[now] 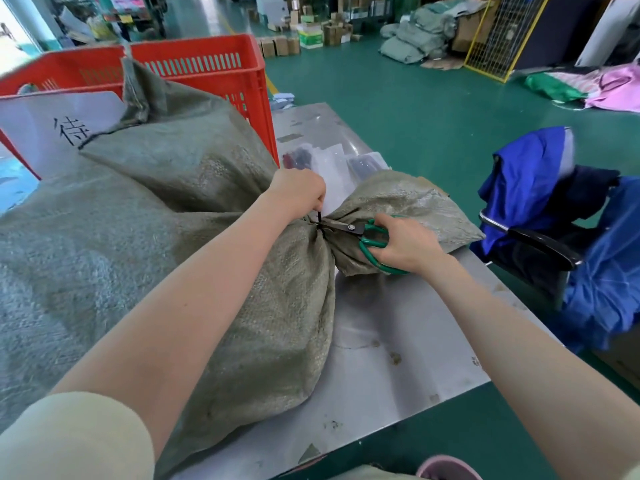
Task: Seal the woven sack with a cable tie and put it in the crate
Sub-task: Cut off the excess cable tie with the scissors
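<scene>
A large grey-green woven sack lies across the steel table, its neck gathered near the middle and its loose mouth end flaring to the right. A black cable tie circles the neck, its tail standing up. My left hand pinches that tail from above. My right hand holds green-handled scissors, whose blades sit at the base of the tail. The red plastic crate stands behind the sack at the back left.
A white sign with a black character leans against the crate. Small clear bags lie on the table behind my hands. A chair draped with blue garments stands right of the table. Sacks and boxes sit across the green floor.
</scene>
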